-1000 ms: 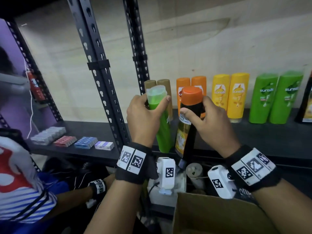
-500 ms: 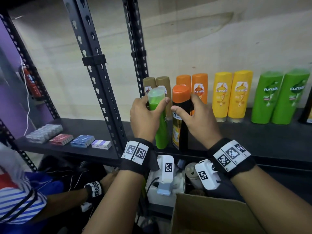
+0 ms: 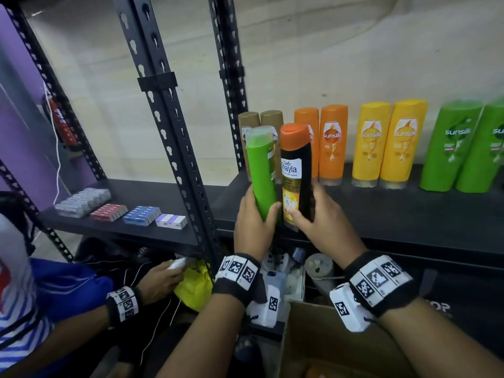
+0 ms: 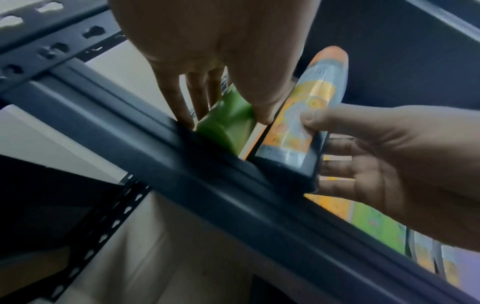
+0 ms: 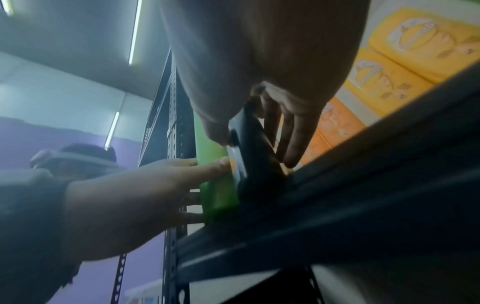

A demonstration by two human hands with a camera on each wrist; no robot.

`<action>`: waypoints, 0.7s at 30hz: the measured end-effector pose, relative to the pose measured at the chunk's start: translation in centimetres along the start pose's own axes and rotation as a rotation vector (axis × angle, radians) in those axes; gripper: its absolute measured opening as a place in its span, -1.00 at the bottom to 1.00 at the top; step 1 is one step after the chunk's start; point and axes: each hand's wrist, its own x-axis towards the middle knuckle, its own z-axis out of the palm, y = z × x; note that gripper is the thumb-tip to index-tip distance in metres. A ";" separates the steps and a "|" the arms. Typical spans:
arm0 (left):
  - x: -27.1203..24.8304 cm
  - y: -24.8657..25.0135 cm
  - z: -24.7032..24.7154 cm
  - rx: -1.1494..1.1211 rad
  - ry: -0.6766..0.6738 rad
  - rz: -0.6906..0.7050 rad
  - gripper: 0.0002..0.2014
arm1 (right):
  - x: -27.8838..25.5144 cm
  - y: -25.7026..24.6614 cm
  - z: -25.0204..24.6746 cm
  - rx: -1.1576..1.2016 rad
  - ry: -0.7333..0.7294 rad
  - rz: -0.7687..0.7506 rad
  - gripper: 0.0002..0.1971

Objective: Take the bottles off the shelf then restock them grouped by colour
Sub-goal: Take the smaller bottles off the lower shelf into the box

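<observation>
My left hand (image 3: 256, 214) grips the lower part of a green bottle (image 3: 263, 173) with a pale cap. My right hand (image 3: 313, 214) grips the base of a black bottle with an orange cap (image 3: 296, 170). Both bottles stand upright side by side at the front of the black shelf (image 3: 381, 214). In the left wrist view my fingers wrap the green bottle (image 4: 228, 121) and the black bottle (image 4: 298, 123) sits at the shelf lip. Behind them stand brown bottles (image 3: 260, 121), orange bottles (image 3: 332, 143), yellow bottles (image 3: 387, 143) and green bottles (image 3: 458, 145) in pairs.
A black slotted upright (image 3: 169, 118) stands just left of my left hand. Small boxes (image 3: 141, 215) lie on the left shelf. A second person's hand (image 3: 161, 279) holds a white object below. A cardboard box (image 3: 327, 345) sits under my right wrist.
Both hands slid down from the caps to the lower parts of the bottles. The two bottles moved forward onto the shelf front and now stand upright there.
</observation>
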 end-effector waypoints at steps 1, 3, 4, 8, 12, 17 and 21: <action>-0.4 -0.5 0.2 0.006 -0.012 -0.010 -0.41 | -0.7 0.4 0.2 -0.009 -0.034 0.014 -0.23; -0.9 -0.8 0.5 0.020 -0.011 -0.010 -0.43 | -1.6 0.8 0.6 -0.006 -0.063 0.025 -0.18; -0.9 -0.9 0.6 0.037 -0.002 -0.007 -0.45 | -1.9 0.9 0.7 0.000 -0.065 0.025 -0.17; -0.4 -0.9 0.6 0.103 0.001 -0.023 -0.50 | -2.3 0.7 1.2 0.012 -0.046 0.026 -0.18; 0.4 -1.2 0.3 0.163 -0.023 -0.037 -0.50 | -2.0 0.3 1.7 -0.018 -0.035 0.035 -0.27; 2.1 -2.0 0.0 0.230 -0.054 -0.091 -0.51 | -0.5 -0.4 2.9 -0.068 -0.042 0.089 -0.30; 3.6 -2.7 0.1 0.246 -0.051 -0.119 -0.47 | 0.8 -0.7 3.9 -0.101 -0.055 0.146 -0.36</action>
